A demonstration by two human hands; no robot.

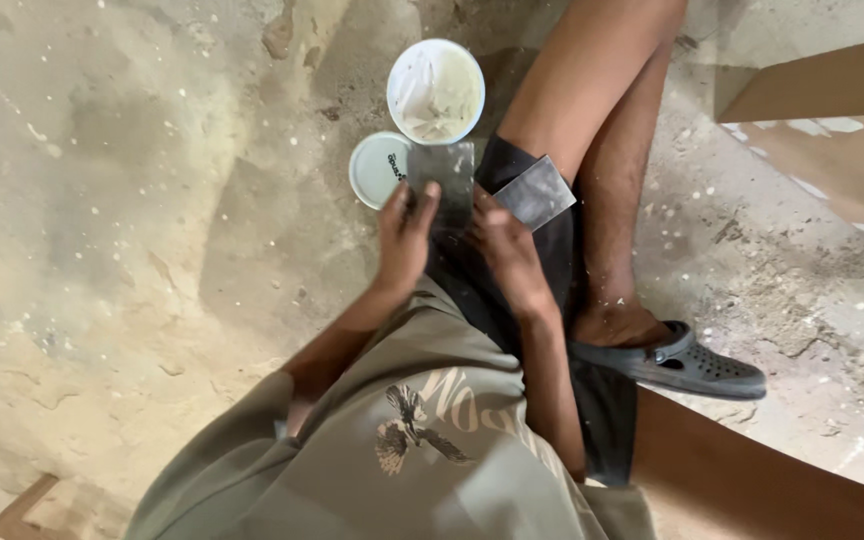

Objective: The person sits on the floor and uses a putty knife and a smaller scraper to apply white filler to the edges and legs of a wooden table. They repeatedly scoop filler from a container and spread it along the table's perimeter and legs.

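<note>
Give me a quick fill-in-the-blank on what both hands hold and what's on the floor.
1. The left hand holds a flat metal ____.
2. The right hand holds a second scraper blade, so there are ____ blades.
3. The open tub holds ____-coloured paste.
4. The round lid lies on the ____.

Missing: scraper blade; two; white; floor

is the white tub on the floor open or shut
Open: the white tub shows pale paste inside, and its lid lies flat on the floor beside it.

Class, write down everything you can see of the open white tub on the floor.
The open white tub is round, looks plastic, and stands upright on the dusty concrete floor, lid off. Pale, creamy paste smears its inside. Its white lid lies flat beside it, at its lower left. A bare knee is close on its right. Neither hand touches it.
</note>
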